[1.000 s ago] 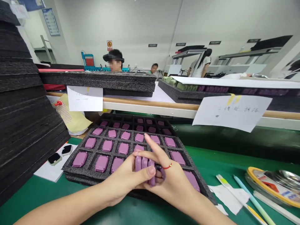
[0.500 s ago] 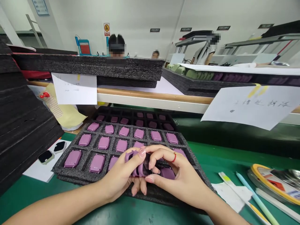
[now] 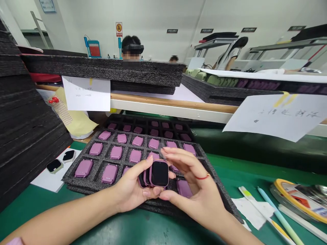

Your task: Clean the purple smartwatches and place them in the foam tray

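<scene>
While a tall stack of black foam trays (image 3: 22, 112) rises at the far left, a white sheet (image 3: 48, 180) lies against its foot on the green mat (image 3: 51, 211), carrying two small black-and-white pieces (image 3: 61, 161). To the right sits a black foam tray (image 3: 81, 189) with one purple rounded-rectangular casing (image 3: 109, 174) in each compartment. Above its front middle, the left hand (image 3: 133, 187) is curled palm-up and nearly closed, holding a small fanned group of smartwatch bodies (image 3: 159, 173) between its thumb and fingers. The nearest body shows a black screen in a purple rim, facing up toward the camera, its long axis close to upright in the view and tilted slightly; the others lean behind it to the left, partly hidden. The right hand (image 3: 196, 183) is half open and arched over the group, its thumb (image 3: 163, 195) beneath and fingers (image 3: 173, 153) above; whether it grips the bodies cannot be told. A red string (image 3: 203, 177) circles its wrist. Farther right lie paper scraps (image 3: 249, 212), a pale blue pen (image 3: 277, 214) and a round tin with a yellow rim (image 3: 293, 195).
</scene>
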A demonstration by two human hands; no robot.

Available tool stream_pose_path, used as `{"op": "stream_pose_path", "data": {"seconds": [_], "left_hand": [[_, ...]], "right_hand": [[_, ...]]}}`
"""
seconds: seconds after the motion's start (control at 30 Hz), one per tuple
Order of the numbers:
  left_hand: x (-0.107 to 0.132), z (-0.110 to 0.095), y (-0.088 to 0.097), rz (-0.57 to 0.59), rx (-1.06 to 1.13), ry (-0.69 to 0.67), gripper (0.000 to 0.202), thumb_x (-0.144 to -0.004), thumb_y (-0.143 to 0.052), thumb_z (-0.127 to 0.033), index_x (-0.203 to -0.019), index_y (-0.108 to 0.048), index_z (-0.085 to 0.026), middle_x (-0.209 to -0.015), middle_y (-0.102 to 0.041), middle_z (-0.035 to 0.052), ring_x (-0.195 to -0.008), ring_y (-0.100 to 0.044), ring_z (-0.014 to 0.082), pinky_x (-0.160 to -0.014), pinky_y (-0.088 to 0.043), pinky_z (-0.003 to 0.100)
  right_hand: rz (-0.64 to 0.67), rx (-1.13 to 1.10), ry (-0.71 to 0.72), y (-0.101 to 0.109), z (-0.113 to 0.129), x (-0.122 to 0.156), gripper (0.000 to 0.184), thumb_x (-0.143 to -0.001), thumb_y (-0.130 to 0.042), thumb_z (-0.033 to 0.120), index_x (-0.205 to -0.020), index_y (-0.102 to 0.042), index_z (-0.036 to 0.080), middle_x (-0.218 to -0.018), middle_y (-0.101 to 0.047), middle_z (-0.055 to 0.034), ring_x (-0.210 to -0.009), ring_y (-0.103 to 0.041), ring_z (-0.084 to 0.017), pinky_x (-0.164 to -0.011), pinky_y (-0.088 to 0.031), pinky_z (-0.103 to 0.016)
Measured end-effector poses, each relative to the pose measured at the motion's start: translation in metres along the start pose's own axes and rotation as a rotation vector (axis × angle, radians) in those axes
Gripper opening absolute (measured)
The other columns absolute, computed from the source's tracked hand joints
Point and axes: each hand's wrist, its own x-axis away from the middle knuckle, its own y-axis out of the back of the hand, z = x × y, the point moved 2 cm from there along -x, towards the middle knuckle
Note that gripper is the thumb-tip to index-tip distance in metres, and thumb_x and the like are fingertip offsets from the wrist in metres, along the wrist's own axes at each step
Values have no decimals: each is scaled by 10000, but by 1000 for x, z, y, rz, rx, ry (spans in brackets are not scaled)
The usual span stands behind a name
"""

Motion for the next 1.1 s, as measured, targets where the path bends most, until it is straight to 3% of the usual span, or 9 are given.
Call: {"op": "stream_pose_path", "data": {"seconds": [0.13, 0.27, 0.43, 0.57, 0.7, 0.9, 1.1], "left_hand": [[2, 1, 4, 8, -66, -10, 444, -812, -740, -512, -938, -771, -88, -694, -720, 110, -426, -405, 56, -441, -207, 202], [3, 2, 6, 42, -115, -19, 487, -828, -681, -552, -902, -778, -80, -465, -570, 29, -391, -335, 70, -460, -224, 230], [2, 1, 5, 23, -95, -12, 424, -772, -735, -502, -918, -780, -106, -709, -712, 78, -418, -409, 66, -446, -234, 225], [2, 1, 5, 39, -134, -18, 443, -790, -709, -513, -868, -778, -83, -636, -677, 76, -418, -423, 77, -438, -226, 228], [3, 2, 3, 45, -114, -43, 373, -775, -751, -465, -855, -778, -102, -721, -731, 90, -400, -429, 63, -430, -209, 229], [3, 2, 0, 37, -91, -49, 371, -739, -800, -453, -850, -778, -101, -696, -724, 75, -409, -471, 65, -415, -210, 212], [2, 1, 0, 66, -58, -10, 395, -759, -790, -487, -941, -759, -137, -783, -754, 82, -416, -471, 58, -418, -202, 200]], "right_hand": [[80, 8, -21, -4, -12, 1, 542, -790, -868, 310, -1281, -641, 341, -1309, -647, -75, -1265, -612, -258, -1076, -534, -439], [84, -57, -54, -5, -15, 2, 589, -724, -917, 310, -1256, -668, 355, -1255, -674, -56, -1214, -642, -248, -1036, -559, -398], [64, -61, -49, -5, -12, 4, 572, -748, -900, 324, -1269, -664, 338, -1242, -680, -60, -1216, -644, -248, -1039, -560, -396], [74, -35, -10, -6, -11, 5, 571, -766, -888, 323, -1284, -647, 334, -1233, -688, -69, -1233, -631, -254, -1065, -545, -426], [58, -20, 19, -6, -10, 6, 579, -762, -889, 332, -1287, -643, 334, -1224, -688, -70, -1212, -643, -257, -1047, -564, -436], [53, 8, 49, -7, -10, 7, 533, -797, -861, 350, -1284, -646, 326, -1199, -696, -75, -1188, -657, -263, -1027, -579, -438], [57, 149, 96, -1, -1, 11, 759, -836, -806, 247, -1502, -449, 305, -1467, -531, -111, -1375, -516, -320, -1127, -502, -512]]}}
